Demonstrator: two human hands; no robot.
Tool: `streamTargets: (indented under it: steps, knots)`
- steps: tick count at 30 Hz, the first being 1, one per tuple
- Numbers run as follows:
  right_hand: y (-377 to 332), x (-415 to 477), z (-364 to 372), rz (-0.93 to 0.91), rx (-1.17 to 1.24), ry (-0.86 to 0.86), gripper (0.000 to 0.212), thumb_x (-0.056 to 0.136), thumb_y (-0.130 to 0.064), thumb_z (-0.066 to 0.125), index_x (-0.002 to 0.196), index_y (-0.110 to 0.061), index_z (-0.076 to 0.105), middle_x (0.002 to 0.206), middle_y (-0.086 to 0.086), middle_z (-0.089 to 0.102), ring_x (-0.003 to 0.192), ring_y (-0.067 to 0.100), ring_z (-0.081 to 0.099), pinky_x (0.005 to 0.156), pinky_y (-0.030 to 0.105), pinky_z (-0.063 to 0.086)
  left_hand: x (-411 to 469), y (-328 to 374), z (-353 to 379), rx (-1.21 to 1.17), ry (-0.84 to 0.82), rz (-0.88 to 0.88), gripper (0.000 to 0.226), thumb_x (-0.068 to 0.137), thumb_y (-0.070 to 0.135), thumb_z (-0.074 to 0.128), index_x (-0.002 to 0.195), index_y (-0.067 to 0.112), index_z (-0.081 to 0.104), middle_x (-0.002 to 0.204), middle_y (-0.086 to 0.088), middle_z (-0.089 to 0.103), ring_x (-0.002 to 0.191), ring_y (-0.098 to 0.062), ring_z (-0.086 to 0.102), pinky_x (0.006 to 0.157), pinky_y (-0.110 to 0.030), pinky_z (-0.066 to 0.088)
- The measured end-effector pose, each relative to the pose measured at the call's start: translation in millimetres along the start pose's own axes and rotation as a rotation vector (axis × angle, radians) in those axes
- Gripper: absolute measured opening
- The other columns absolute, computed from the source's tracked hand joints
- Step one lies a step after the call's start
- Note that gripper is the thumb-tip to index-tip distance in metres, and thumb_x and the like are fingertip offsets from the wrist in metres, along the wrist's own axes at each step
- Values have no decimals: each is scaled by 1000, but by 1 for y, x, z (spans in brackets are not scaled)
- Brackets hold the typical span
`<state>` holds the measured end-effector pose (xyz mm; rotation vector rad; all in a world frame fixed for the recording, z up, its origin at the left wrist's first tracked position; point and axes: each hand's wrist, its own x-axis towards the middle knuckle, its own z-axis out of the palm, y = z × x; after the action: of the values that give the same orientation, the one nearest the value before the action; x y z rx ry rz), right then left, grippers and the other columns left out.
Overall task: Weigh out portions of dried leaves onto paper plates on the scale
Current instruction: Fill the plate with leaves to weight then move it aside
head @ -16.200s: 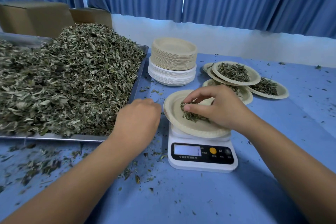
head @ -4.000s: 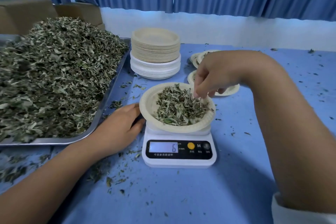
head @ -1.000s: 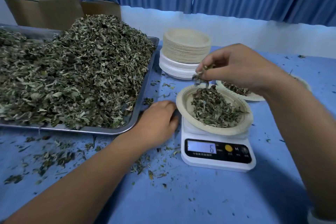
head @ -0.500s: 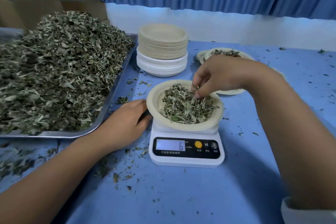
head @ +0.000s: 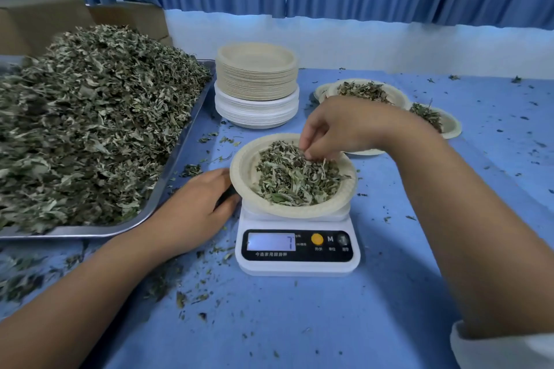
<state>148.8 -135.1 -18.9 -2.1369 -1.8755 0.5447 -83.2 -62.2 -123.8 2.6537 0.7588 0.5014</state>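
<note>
A white digital scale (head: 296,252) stands on the blue table, its display reading 7. On it sits a paper plate (head: 239,171) holding a mound of dried leaves (head: 293,180). My right hand (head: 338,126) hovers over the plate's far side, fingertips pointing down and pinching a few leaves at the top of the mound. My left hand (head: 195,207) rests on the table just left of the scale, fingers loosely curled near the plate's rim, holding nothing. A big heap of dried leaves (head: 87,126) fills a metal tray (head: 168,183) on the left.
A tall stack of paper plates (head: 257,84) stands behind the scale. Filled plates (head: 398,96) lie at the back right, partly behind my right arm. Cardboard boxes (head: 45,21) sit behind the tray. Leaf crumbs litter the table; blue curtains hang behind.
The scale reading went from 6 to 7. My right hand stays over the plate's far side with fingertips in the leaves. My left hand stays beside the scale.
</note>
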Motion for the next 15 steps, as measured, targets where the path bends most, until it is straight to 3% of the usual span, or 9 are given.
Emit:
streamTargets:
  steps: [3, 6, 9, 12, 15]
  knots:
    - [0, 4, 6, -3, 24, 36, 8, 80, -17, 74, 85, -23, 75, 72, -8, 73, 61, 2, 68, 59, 15, 50, 0, -1, 1, 3, 9, -5, 25, 98, 26, 44, 120, 23, 54, 111, 12, 54, 102, -9, 50, 84, -21, 36]
    - [0, 2, 1, -13, 40, 52, 5, 81, -18, 74, 84, -22, 73, 72, -3, 74, 63, 6, 68, 62, 18, 54, 0, 0, 0, 4, 9, -3, 27, 99, 27, 44, 123, 23, 54, 115, 10, 55, 103, -7, 49, 86, -21, 36]
    - [-2, -1, -4, -35, 69, 111, 3, 83, -21, 73, 84, -22, 71, 71, -1, 73, 62, 6, 66, 52, 13, 48, -1, 1, 0, 3, 10, -7, 29, 99, 27, 43, 125, 23, 53, 118, 10, 55, 105, -8, 49, 87, -21, 37]
    - [-4, -2, -6, -53, 71, 157, 2, 84, -23, 72, 84, -23, 70, 69, -3, 73, 59, 3, 62, 54, 16, 49, -1, 1, 0, 2, 9, -13, 29, 99, 27, 44, 126, 23, 53, 118, 10, 55, 107, -9, 50, 88, -22, 38]
    - [-4, -1, -4, -42, 65, 152, 4, 85, -22, 71, 81, -22, 71, 65, -5, 71, 49, -4, 57, 42, 8, 38, -1, 1, 0, -8, 24, -38, 27, 98, 27, 46, 123, 22, 55, 117, 8, 57, 105, -9, 51, 88, -25, 41]
